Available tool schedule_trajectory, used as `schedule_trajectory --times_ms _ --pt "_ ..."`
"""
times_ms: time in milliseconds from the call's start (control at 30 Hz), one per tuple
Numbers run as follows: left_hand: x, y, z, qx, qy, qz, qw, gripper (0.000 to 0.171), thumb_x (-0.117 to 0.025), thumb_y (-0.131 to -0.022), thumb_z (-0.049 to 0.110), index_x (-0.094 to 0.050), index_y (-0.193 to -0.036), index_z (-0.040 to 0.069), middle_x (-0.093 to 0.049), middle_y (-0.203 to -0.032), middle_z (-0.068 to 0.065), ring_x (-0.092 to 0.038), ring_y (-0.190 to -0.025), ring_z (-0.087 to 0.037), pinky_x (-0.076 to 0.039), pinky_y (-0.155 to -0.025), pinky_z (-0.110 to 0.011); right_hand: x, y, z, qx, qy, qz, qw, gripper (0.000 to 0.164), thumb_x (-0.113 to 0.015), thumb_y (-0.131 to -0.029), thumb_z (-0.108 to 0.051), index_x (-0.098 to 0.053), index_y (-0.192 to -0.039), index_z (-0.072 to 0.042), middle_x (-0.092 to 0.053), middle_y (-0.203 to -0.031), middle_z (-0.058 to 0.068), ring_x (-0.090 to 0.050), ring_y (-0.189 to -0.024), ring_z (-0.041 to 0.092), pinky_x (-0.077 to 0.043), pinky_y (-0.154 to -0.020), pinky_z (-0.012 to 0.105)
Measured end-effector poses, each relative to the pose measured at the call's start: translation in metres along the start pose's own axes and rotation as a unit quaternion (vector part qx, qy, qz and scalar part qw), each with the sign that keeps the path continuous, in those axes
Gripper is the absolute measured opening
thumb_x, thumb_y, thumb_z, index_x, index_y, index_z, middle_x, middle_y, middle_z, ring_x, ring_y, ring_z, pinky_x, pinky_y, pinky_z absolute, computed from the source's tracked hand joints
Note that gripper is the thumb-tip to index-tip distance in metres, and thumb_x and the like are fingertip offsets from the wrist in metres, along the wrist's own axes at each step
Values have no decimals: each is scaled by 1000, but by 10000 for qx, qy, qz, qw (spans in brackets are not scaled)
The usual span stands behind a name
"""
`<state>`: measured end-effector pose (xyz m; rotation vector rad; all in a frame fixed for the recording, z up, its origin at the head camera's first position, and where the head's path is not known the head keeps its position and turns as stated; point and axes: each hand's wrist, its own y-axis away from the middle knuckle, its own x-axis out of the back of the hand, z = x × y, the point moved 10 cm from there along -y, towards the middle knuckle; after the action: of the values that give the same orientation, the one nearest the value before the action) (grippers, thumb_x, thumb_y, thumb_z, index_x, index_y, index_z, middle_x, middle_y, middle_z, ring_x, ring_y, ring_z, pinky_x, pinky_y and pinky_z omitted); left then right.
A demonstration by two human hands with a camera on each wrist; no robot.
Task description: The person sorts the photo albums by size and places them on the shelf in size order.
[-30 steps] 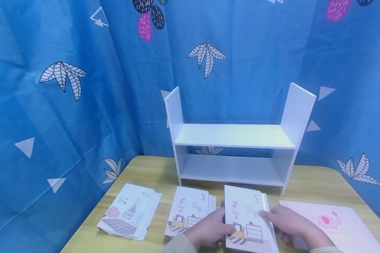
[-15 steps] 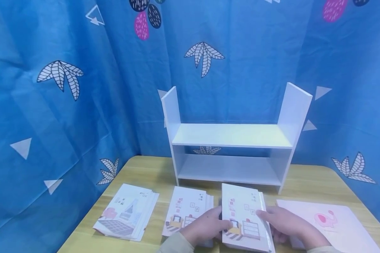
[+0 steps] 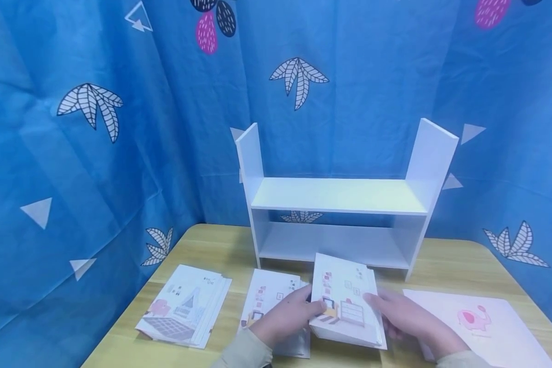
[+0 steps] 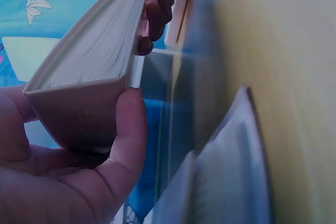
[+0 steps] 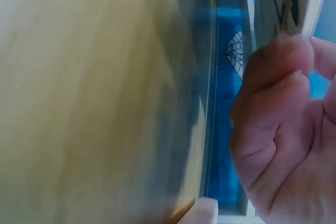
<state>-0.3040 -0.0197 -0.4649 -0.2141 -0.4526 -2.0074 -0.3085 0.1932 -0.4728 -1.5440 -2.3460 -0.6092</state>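
Observation:
Both hands hold a small stack of books [image 3: 342, 294], the top one with a white cover showing a yellow chair and a drawer chest. My left hand [image 3: 291, 313] grips the spine side, thumb on the cover. In the left wrist view, fingers and thumb pinch the spine [image 4: 79, 111], with the page edges fanning above it. Opposite, my right hand [image 3: 402, 317] pinches the right edge, its thumb on the cover; the right wrist view shows the curled fingers [image 5: 273, 103] under that edge. A matching pile of books [image 3: 269, 286] lies left of the held ones, partly hidden by my left hand.
A white two-tier shelf [image 3: 338, 197] stands at the back of the wooden table [image 3: 218, 240]. At the left lies another pile of books [image 3: 184, 306] with a building on the cover. A large pink book [image 3: 483, 324] with an elephant lies at the right. Blue curtain [image 3: 372, 76] hangs behind.
Both hands have lifted the held books and moved them slightly left and toward the shelf, with the stack now tilted a little. The other piles and the shelf stay where they were.

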Motion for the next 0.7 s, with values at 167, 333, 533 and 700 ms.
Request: schedule_trajectory --times_ms 167,333,533,700 --pt "10 3 9 -234 236 -36 9994 49 -63 -98 40 -51 -145 29 -65 -120 9 -59 -111 -19 -47 -98 -55 -1 -9 -12 173 -79 77 9998 48 -49 -105 -48 -62 -114 -3 -57 -59 5 -43 -44 12 -31 -39 21" --pt "15 5 18 -559 974 -425 9928 56 -63 -99 23 -41 -150 29 -67 -113 -2 -67 -92 -25 -60 -62 -44 -5 -18 -24 148 -103 167 9997 48 -50 -104 -50 -60 -106 -3 -52 -56 3 -39 -43 11 -27 -39 22" --pt "41 4 16 -523 1012 -209 9933 61 -61 -101 29 -35 -157 29 -66 -114 -8 -70 -84 -34 -61 -73 -45 -3 -37 -37 -50 -102 712 9974 45 -51 -104 -47 -59 -106 -3 -60 -69 6 -51 -52 15 -38 -45 27" --pt "65 4 11 -510 662 258 9962 69 -60 -101 40 -29 -161 24 -65 -123 -8 -72 -78 -32 -51 -96 -52 -3 -52 -49 -63 -292 1088 9936 45 -51 -105 -42 -58 -122 -1 -67 -90 9 -64 -73 23 -52 -65 38"
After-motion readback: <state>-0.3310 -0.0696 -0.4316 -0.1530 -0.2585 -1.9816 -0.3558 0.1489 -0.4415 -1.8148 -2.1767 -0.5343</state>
